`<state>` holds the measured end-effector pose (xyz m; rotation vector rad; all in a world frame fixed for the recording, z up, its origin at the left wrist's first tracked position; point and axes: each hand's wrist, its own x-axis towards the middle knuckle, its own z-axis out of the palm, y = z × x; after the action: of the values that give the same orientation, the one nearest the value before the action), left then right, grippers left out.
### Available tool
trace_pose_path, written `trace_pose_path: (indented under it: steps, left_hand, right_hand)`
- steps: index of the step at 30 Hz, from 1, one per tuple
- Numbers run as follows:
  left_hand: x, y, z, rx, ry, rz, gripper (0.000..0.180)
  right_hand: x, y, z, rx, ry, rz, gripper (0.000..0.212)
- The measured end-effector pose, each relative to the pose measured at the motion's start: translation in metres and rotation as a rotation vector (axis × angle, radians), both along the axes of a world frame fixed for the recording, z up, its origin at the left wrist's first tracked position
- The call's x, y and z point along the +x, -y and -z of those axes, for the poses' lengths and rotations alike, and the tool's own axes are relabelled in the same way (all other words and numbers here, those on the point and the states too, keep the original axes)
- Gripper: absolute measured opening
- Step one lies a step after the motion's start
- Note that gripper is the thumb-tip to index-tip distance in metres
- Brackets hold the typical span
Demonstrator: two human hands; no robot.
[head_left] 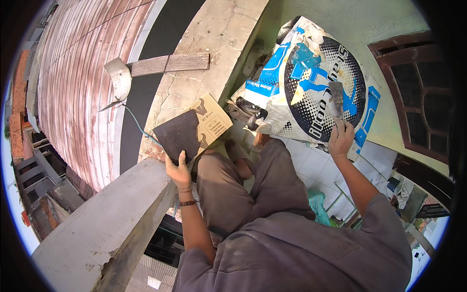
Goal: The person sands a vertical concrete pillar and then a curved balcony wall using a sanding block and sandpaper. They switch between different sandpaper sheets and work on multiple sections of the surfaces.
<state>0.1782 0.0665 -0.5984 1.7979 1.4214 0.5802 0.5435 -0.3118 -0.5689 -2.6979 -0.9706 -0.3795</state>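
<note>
My left hand (178, 171) grips the near edge of a sheet of sandpaper (179, 137), thumb on top. The sheet is folded: its dark gritty face shows on the left, its tan printed backing on the right. Held over the front of a large sack, a flat-bladed scraper (336, 97) points away from me in my closed right hand (342, 138). Fingers hide its handle. The sack (304, 119) is white, blue and black, with a crumpled, stained surface. Whether the blade touches the sack, I cannot tell.
A cracked concrete ledge (182, 87) runs along the left, with a wooden slat (170, 64) and curved metal piece (118, 80) across it. Beyond lies a corrugated roof (92, 73). A concrete beam (107, 219) is near my left arm; a barred window (418, 87) is at right.
</note>
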Motion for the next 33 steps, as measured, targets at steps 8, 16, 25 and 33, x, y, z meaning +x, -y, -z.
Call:
trace_pose_path:
  steps: [8,16,25,33]
  left_hand:
    - [0.016,-0.005,-0.054,-0.411,0.287,0.186,0.032]
    - [-0.033,0.079,-0.108,-0.182,-0.110,0.303,0.029]
    - [-0.144,0.131,-0.074,0.174,-0.408,0.122,0.045]
    - [-0.212,0.211,0.002,0.246,-0.342,-0.095,0.063]
  right_hand:
    - [0.002,-0.011,-0.011,0.009,0.031,0.010,0.032]
    - [0.002,-0.003,-0.003,0.055,0.054,0.025,0.034]
    - [0.002,0.004,0.006,0.191,-0.021,-0.011,0.037]
    - [0.004,0.005,0.006,0.357,-0.072,-0.072,0.037]
